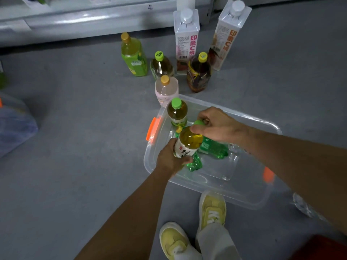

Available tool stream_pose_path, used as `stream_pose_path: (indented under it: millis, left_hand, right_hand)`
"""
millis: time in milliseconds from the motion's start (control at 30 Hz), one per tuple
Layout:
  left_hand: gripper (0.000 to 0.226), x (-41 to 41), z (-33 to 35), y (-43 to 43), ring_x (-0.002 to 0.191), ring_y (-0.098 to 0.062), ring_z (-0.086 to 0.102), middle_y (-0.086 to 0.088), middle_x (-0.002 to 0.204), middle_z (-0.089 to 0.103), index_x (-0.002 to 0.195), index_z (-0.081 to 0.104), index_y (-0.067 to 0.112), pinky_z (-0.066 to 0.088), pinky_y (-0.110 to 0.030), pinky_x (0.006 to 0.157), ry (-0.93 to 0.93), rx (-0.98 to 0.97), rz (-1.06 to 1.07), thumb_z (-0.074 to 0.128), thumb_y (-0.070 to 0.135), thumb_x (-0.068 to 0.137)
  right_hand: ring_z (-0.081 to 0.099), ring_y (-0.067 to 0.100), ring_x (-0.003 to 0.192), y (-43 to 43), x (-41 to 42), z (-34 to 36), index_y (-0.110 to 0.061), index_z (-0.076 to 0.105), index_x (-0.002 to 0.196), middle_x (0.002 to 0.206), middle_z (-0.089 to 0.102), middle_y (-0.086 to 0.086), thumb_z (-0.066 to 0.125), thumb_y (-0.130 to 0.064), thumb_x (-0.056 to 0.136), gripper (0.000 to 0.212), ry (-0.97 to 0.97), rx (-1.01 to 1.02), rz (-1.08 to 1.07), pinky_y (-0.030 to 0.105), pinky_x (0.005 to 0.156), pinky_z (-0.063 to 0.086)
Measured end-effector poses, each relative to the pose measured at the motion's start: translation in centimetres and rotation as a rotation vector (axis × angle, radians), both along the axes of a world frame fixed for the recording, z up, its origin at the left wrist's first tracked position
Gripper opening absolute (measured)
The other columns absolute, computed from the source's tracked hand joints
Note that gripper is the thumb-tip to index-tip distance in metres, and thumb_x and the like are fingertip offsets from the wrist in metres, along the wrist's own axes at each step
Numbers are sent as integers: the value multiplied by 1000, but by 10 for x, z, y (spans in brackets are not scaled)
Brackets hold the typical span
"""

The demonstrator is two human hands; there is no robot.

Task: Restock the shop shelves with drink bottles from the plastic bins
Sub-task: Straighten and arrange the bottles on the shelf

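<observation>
A clear plastic bin (249, 192) with orange handles sits on the grey floor. Over its left side I hold a green tea bottle (188, 142) with a white label. My left hand (170, 160) grips its lower body, and my right hand (216, 124) grips its green cap and neck. Another green-capped tea bottle (177, 111) stands upright in the bin's far left corner. Green bottles (213, 148) lie flat on the bin's bottom under the held one.
Several bottles stand on the floor beyond the bin: a green one (133, 55), a pink one (166, 90), a dark tea (199, 72) and two tall white cartons (186, 40). A white shelf base (90, 19) runs along the top. My yellow shoes (212, 209) are beside the bin.
</observation>
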State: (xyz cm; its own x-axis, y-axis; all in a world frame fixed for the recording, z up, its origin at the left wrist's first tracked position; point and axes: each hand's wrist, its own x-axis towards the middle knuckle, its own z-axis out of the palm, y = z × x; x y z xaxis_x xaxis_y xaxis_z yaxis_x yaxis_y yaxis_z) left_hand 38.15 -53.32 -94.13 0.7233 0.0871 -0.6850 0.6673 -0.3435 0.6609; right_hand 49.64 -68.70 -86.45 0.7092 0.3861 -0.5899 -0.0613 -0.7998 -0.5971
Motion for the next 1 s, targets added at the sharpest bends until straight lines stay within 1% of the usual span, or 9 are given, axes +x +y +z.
stream_pose_path:
  millis: [100,233,300,433,500,600,667,867,1000]
  left_hand:
    - [53,-1,9,-1,85,-8,62,7,99,66,114,57,20,48,-11,57,-11,-84,122,86,10,72]
    - [54,-11,11,-2,91,-13,67,4,100,71,115,62,16,50,-17,70,-24,-136,287,88,9,68]
    - [50,-16,15,0,87,-6,68,4,97,73,113,65,15,52,-18,71,-57,-153,382,87,7,69]
    - [45,-13,23,7,82,-3,69,5,96,73,112,65,16,53,-14,66,-143,-127,507,86,12,73]
    - [38,-8,23,11,81,-7,70,6,91,74,105,68,21,56,-21,67,-166,-77,564,87,19,72]
    - [35,-3,17,18,79,-11,71,6,86,74,96,69,23,59,-31,70,-186,3,624,89,33,69]
    - [43,-2,10,23,76,-10,71,7,82,74,90,68,25,61,-37,73,-199,58,636,87,48,58]
    - [48,-4,-2,28,79,-8,71,12,85,74,92,69,30,61,-42,77,-207,136,571,84,58,56]
    - [41,-6,-5,28,84,-4,70,19,85,70,95,65,35,61,-39,81,-182,124,570,88,49,63]
  right_hand:
    - [50,6,60,10,-2,12,-21,55,73,67,50,-6,69,-35,90,25,17,160,-93,21,57,37]
    - [62,18,65,33,-11,18,-1,61,88,72,55,22,48,-27,103,32,161,486,-302,17,60,48]
    - [59,17,62,34,-12,3,-4,56,81,70,55,15,42,-32,105,40,151,474,-454,28,60,47]
    - [63,21,88,33,-21,-28,-22,59,98,95,63,0,63,-20,93,6,55,221,-476,41,79,53]
    - [63,16,91,38,-24,-35,-17,57,111,99,61,-1,67,-4,88,28,56,222,-490,30,80,52]
    - [56,-11,70,52,-26,-46,-10,49,110,84,51,-9,63,16,82,41,108,341,-545,0,56,40]
    - [53,-1,80,61,-23,-59,-6,49,121,90,50,-9,67,15,80,49,85,347,-580,-2,50,35]
    - [49,14,110,73,-15,-95,-16,41,138,121,54,-3,80,0,71,79,-22,260,-655,16,75,41]
    - [40,27,128,74,-8,-109,-26,48,135,129,53,1,87,-21,67,78,-123,88,-613,39,108,37]
